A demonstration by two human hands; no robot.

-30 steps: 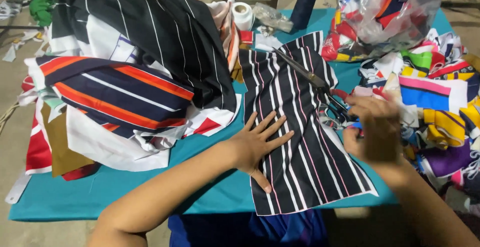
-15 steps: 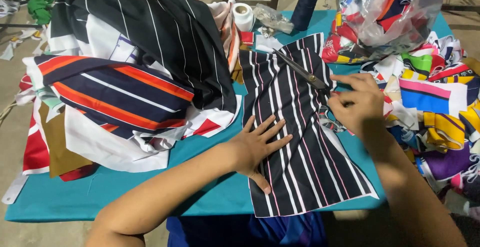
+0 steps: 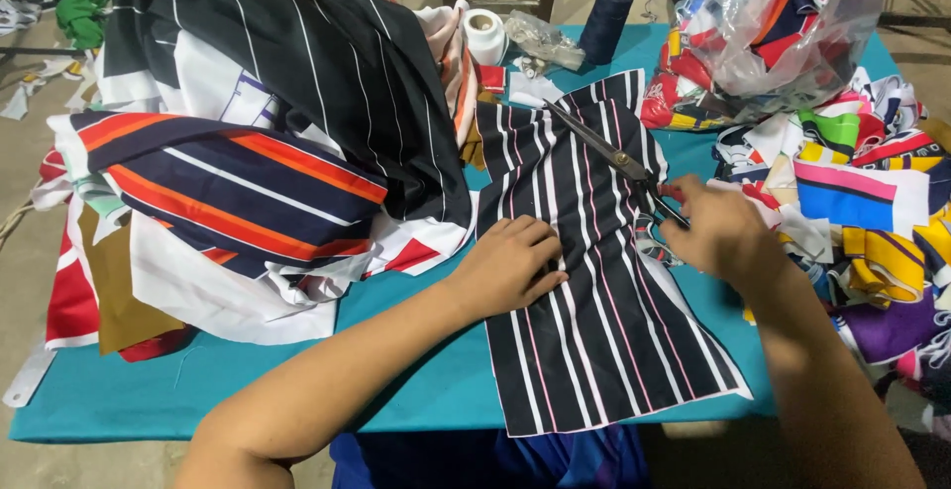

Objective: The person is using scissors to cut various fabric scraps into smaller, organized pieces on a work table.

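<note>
At the centre of the frame a black striped fabric piece [image 3: 594, 291] lies flat on the teal table [image 3: 198, 390]. The left hand [image 3: 510, 266] rests on its left edge with fingers curled loosely against the cloth. Just right of centre, the right hand [image 3: 718, 236] grips the handles of the scissors [image 3: 609, 152], whose blades lie across the fabric's upper part, pointing to the upper left. A navy thread spool [image 3: 606, 13] stands at top centre, and a heap of striped garments [image 3: 258, 142] fills the left.

teal table [image 3: 416, 390] bearing striped fabric [image 3: 594, 301], thread spools [image 3: 604, 18]
</note>
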